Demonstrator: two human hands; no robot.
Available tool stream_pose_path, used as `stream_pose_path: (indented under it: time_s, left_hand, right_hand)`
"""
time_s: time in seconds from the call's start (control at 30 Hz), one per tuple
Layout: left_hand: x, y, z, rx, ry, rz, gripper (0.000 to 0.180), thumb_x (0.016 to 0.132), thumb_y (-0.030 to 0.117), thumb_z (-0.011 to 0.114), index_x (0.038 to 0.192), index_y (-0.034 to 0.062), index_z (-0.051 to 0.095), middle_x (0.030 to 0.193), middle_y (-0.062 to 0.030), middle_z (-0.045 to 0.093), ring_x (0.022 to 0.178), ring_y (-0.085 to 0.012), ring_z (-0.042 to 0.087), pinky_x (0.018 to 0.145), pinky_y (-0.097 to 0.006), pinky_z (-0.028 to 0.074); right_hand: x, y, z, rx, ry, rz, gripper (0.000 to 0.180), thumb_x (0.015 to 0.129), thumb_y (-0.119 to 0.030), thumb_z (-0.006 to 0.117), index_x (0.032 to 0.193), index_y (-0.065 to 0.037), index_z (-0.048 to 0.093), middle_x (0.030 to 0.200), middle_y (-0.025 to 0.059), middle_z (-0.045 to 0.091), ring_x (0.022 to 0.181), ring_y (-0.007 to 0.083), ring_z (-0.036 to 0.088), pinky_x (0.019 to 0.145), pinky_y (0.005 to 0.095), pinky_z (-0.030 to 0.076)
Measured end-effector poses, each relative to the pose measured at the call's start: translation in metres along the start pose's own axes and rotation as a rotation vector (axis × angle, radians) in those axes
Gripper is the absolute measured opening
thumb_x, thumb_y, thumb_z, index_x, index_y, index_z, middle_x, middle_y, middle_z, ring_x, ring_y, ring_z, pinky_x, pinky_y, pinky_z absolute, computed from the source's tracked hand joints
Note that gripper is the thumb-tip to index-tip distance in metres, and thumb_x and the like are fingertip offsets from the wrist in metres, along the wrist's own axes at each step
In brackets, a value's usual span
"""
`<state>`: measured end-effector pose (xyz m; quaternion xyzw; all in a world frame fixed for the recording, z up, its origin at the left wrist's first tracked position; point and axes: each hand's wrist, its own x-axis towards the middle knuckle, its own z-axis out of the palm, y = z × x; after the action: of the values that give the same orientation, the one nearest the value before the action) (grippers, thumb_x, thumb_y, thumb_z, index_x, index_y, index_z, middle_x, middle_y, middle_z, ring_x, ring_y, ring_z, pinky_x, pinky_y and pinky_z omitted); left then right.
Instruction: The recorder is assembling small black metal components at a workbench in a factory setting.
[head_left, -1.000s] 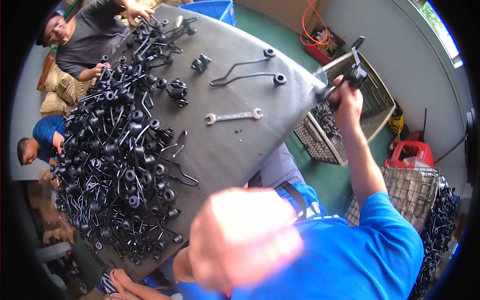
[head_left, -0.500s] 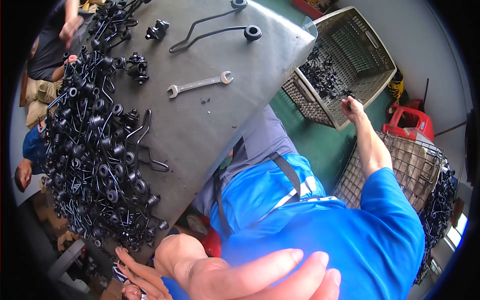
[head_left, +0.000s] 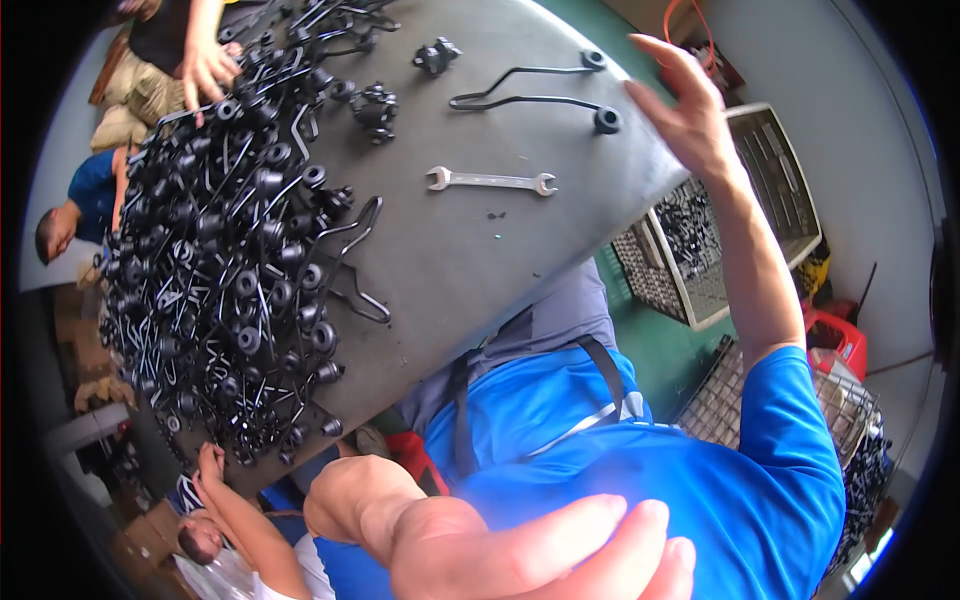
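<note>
A: Where's the person's R hand (head_left: 697, 120)?
B: Over the table (head_left: 450, 270) corner, fingers spread apart, nothing visible in it. Thumb's just beside the bent rod (head_left: 520, 98) w/ black bushings at both ends (can't tell if they touch).
A: L hand (head_left: 530, 550)?
B: Raised v. close to the cam, blurred; fingers curled side by side. Can't tell if it grips anything.
A: Rod's where, exactly?
B: Flat on the table nr the far R edge, beyond the wrench (head_left: 492, 181). Big pile of black parts (head_left: 250, 270) to the left; plastic crate (head_left: 645, 265) beside the table, R side.
</note>
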<state>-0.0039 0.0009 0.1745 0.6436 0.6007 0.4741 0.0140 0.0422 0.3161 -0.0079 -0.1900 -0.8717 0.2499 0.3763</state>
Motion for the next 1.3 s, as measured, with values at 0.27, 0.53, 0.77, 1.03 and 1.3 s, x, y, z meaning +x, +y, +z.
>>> stream_pose_path:
  time_s: [0.27,0.53,0.77,1.03,1.3]
  left_hand:
    - [-0.050,-0.013,-0.019,-0.037,0.206,0.028,0.010,0.077,0.014,0.064,0.084,0.0077,0.066,0.081,-0.0049,0.065,0.072,-0.0219,0.065,0.064,-0.033,0.054]
    - [-0.088,-0.143,0.013,0.161,0.197,-0.267,0.051,0.073,0.006,0.074,0.119,-0.0026,0.054,0.115,-0.0199,0.058,0.105,-0.0364,0.057,0.092,-0.042,0.047]
    - [-0.144,-0.180,0.038,0.326,0.162,-0.442,0.034,0.079,0.003,0.062,0.113,-0.0006,0.059,0.121,-0.0227,0.053,0.108,-0.0384,0.056,0.092,-0.042,0.048]
    - [-0.148,-0.182,0.061,0.215,0.229,-0.499,0.036,0.084,0.006,0.048,0.118,-0.0065,0.052,0.123,-0.0274,0.049,0.111,-0.0403,0.054,0.096,-0.042,0.045]
    - [-0.122,-0.191,0.040,0.204,0.455,-0.443,0.045,0.080,0.000,0.052,0.123,-0.0096,0.046,0.116,-0.0248,0.052,0.108,-0.0378,0.051,0.096,-0.042,0.042]
  right_hand:
    - [0.037,-0.016,0.086,-0.075,-0.474,0.005,0.057,0.071,-0.025,0.077,0.121,-0.007,0.055,0.100,0.0120,0.057,0.091,0.0238,0.056,0.082,0.0348,0.048]
    - [-0.014,-0.127,0.134,0.144,-0.595,0.296,0.066,0.080,-0.041,0.071,0.122,0.002,0.046,0.081,0.0173,0.064,0.080,0.0338,0.065,0.073,0.0434,0.051]
    - [0.023,-0.132,0.171,0.041,-0.377,-0.071,0.038,0.079,-0.024,0.071,0.111,-0.007,0.059,0.092,0.0135,0.066,0.078,0.0322,0.065,0.072,0.0409,0.052]
    - [0.058,-0.105,0.222,-0.161,-0.407,-0.005,0.060,0.074,-0.032,0.076,0.123,-0.006,0.054,0.116,0.0173,0.060,0.107,0.0332,0.057,0.089,0.0398,0.046]
    - [0.052,-0.073,0.223,0.137,-0.437,-0.055,0.043,0.076,-0.016,0.071,0.114,-0.002,0.055,0.101,0.0141,0.061,0.093,0.0254,0.059,0.083,0.0375,0.046]
